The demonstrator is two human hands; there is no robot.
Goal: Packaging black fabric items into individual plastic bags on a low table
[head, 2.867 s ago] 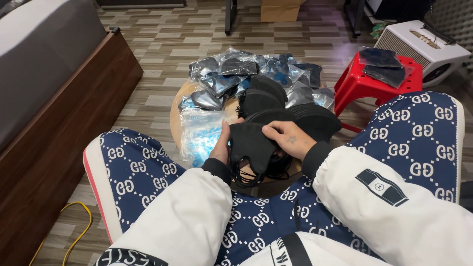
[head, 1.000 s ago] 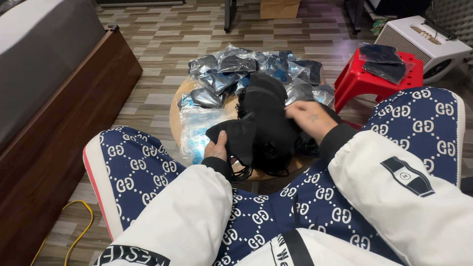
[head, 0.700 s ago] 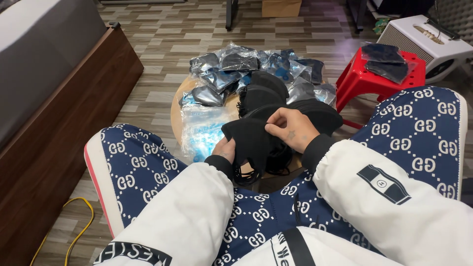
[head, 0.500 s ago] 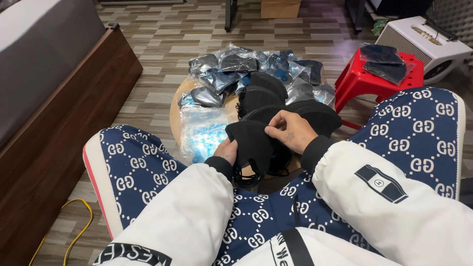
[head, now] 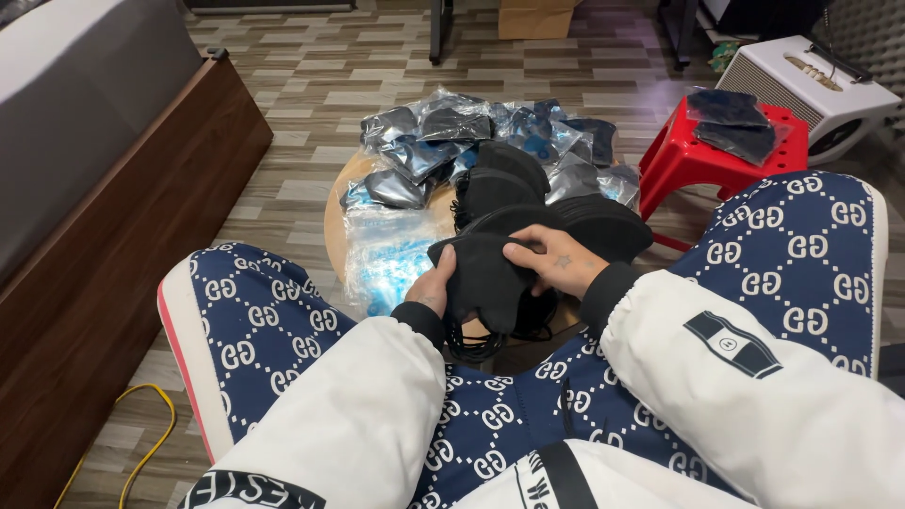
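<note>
While you sat with both knees spread around the round table [head: 337,212], your hands met over a black mask [head: 485,273] held just above its near edge. Your left hand [head: 435,287] was closed on the mask's left side, thumb on top. Your right hand [head: 554,261] lay across the upper right part, fingers [head: 520,253] curled and pinching the fabric.

Compared with a second earlier, your right hand had come back from the stack of black masks [head: 547,212] behind and settled on the piece in your left hand; over the last half second the grip barely shifted. I judge that a mask had been drawn from the stack and was being flattened or folded between both hands.

Black ear loops [head: 471,337] hung below the mask toward your lap. Clear empty bags [head: 382,254] lay on the table just left of your hands. Filled bags [head: 443,132] were heaped at the far side, touching the stack. A red stool [head: 674,160] to the right carried two more packets [head: 731,118]. A yellow cable [head: 141,452] ran along the floor at your left.
</note>
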